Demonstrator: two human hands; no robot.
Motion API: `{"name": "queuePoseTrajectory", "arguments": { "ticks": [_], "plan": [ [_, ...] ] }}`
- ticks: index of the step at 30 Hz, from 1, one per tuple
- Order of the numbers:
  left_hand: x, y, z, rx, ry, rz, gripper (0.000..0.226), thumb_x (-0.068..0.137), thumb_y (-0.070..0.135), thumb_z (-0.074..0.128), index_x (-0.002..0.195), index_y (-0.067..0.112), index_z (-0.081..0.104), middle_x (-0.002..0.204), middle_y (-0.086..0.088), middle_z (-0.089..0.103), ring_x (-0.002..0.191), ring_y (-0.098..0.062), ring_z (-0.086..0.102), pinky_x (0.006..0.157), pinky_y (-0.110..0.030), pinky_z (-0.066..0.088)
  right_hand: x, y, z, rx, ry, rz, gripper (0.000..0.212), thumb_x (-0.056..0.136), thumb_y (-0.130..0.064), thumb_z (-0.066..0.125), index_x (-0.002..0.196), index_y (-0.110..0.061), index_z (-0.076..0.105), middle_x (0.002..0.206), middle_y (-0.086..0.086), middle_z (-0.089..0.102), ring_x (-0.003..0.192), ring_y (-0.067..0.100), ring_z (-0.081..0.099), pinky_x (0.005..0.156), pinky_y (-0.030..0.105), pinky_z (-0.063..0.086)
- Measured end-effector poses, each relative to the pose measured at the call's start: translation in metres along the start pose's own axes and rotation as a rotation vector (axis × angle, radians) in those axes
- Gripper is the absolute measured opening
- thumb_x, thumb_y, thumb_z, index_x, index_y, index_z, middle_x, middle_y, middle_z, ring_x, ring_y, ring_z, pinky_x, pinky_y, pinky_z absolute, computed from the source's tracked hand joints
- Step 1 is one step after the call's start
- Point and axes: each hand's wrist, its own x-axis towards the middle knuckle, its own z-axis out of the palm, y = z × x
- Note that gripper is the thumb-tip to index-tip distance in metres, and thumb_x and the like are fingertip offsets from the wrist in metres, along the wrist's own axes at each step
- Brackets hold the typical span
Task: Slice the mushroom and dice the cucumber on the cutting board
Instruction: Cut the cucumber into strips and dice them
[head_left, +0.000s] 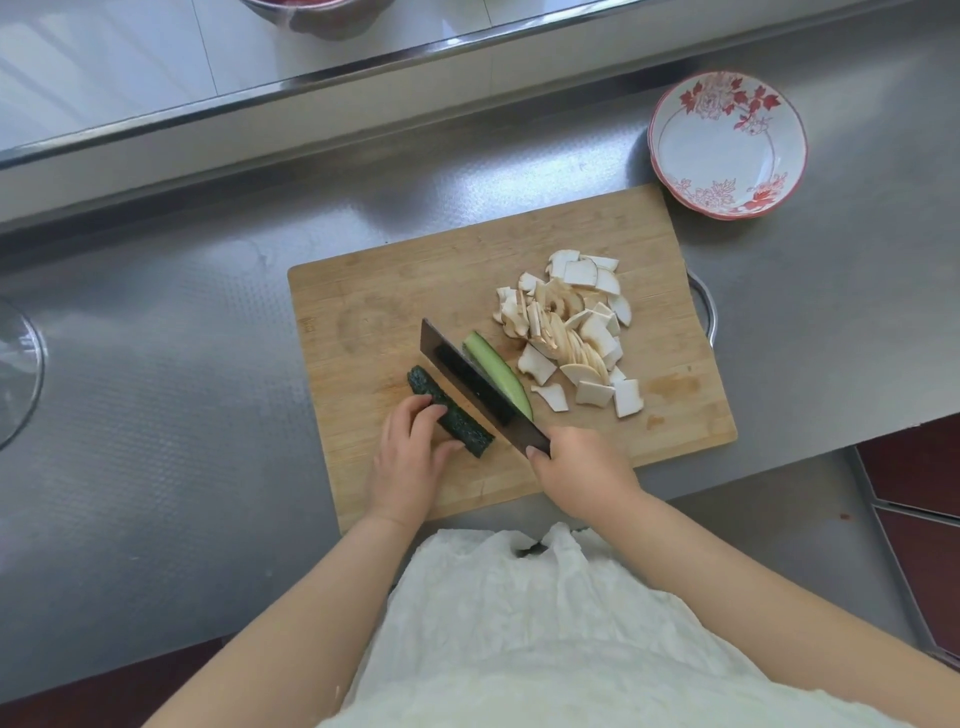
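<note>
Green cucumber half (450, 411) gripped under left hand (410, 457), right hand (582, 470) clutching knife (480, 387) alongside

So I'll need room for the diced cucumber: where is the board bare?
The rectangular wooden cutting board is bare along its far-left half, beyond the cleaver. Crowded on the right: white mushroom slices, pale cucumber half.

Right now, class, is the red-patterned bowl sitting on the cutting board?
No, the bowl rests on the steel counter, just beyond the cutting board's far right corner.
</note>
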Motion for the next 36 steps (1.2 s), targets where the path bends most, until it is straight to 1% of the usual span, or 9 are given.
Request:
{"name": "queuePoseTrajectory", "arguments": {
  "ticks": [3,7,9,12,16,22,29,32,36],
  "plan": [
    [0.004,-0.003,0.003,0.089,0.028,0.124,0.033,0.076,0.022,0.077,0.103,0.006,0.067,0.114,-0.012,0.059,0.107,-0.028,0.051,0.083,-0.038,0.049,-0.005,0.001,0.003,-0.005,-0.023,0.008,0.018,0.099,-0.032,0.042,0.083,-0.024,0.046,0.065,-0.007,0.047,0.060,0.013,0.046,0.048,0.026,0.034],
    [0.009,-0.011,0.006,0.094,0.071,0.336,0.025,0.086,0.028,0.060,0.091,0.004,0.067,0.100,-0.011,0.063,0.095,-0.026,0.052,0.075,-0.038,0.050,-0.011,0.002,0.008,-0.014,-0.028,0.001,0.020,0.099,-0.031,0.040,0.089,-0.020,0.054,0.069,-0.003,0.053,0.071,0.022,0.056,0.056,0.029,0.042],
    [0.012,-0.013,0.006,0.088,0.084,0.381,0.026,0.088,0.027,0.058,0.089,0.004,0.068,0.096,-0.011,0.063,0.093,-0.026,0.051,0.074,-0.035,0.049,-0.014,0.003,0.010,-0.001,-0.019,0.006,0.019,0.099,-0.029,0.040,0.092,-0.020,0.055,0.067,-0.004,0.052,0.069,0.022,0.055,0.055,0.029,0.042],
    [0.017,-0.016,0.007,0.070,0.113,0.427,0.022,0.090,0.023,0.059,0.086,0.003,0.069,0.093,-0.010,0.065,0.088,-0.026,0.053,0.072,-0.035,0.049,-0.021,0.007,0.011,0.005,-0.004,0.015,0.021,0.099,-0.031,0.040,0.084,-0.022,0.051,0.065,-0.004,0.052,0.068,0.023,0.056,0.055,0.030,0.043],
    [0.023,-0.022,0.009,0.075,0.108,0.426,0.022,0.091,0.021,0.059,0.086,0.002,0.070,0.093,-0.009,0.067,0.085,-0.029,0.056,0.064,-0.041,0.051,-0.026,0.004,0.015,-0.017,-0.028,0.004,0.033,0.100,-0.030,0.039,0.068,-0.023,0.038,0.063,-0.003,0.047,0.066,0.024,0.051,0.050,0.029,0.036],
    [0.024,-0.028,0.012,0.077,0.055,0.412,0.024,0.093,0.022,0.056,0.090,0.003,0.070,0.096,-0.010,0.065,0.085,-0.030,0.055,0.062,-0.044,0.050,-0.026,-0.005,0.026,-0.064,-0.009,-0.012,0.019,0.098,-0.019,0.039,0.092,-0.012,0.055,0.080,0.009,0.062,0.067,0.027,0.052,0.049,0.029,0.035],
    [0.025,-0.022,0.006,0.079,0.069,0.437,0.030,0.095,0.025,0.050,0.090,0.002,0.069,0.095,-0.010,0.065,0.086,-0.027,0.050,0.066,-0.038,0.051,-0.027,-0.020,0.026,-0.082,-0.005,-0.015,0.012,0.095,-0.009,0.041,0.086,-0.017,0.043,0.061,-0.002,0.034,0.050,0.014,0.030,0.042,0.026,0.019],
    [0.025,-0.022,0.006,0.069,0.073,0.441,0.046,0.103,0.034,0.038,0.092,0.002,0.069,0.096,-0.012,0.065,0.088,-0.028,0.051,0.069,-0.038,0.051,-0.027,-0.022,0.023,-0.099,-0.020,0.001,0.012,0.094,-0.006,0.042,0.090,-0.016,0.048,0.061,-0.001,0.033,0.053,0.019,0.036,0.042,0.026,0.019],
    [0.026,-0.020,0.006,0.050,0.093,0.442,0.052,0.104,0.036,0.034,0.091,0.001,0.069,0.095,-0.013,0.065,0.090,-0.028,0.050,0.072,-0.038,0.048,-0.030,-0.029,0.019,-0.091,-0.054,0.025,0.016,0.090,0.001,0.044,0.088,-0.015,0.044,0.076,0.006,0.053,0.069,0.025,0.043,0.042,0.026,0.021]
  ]
}}
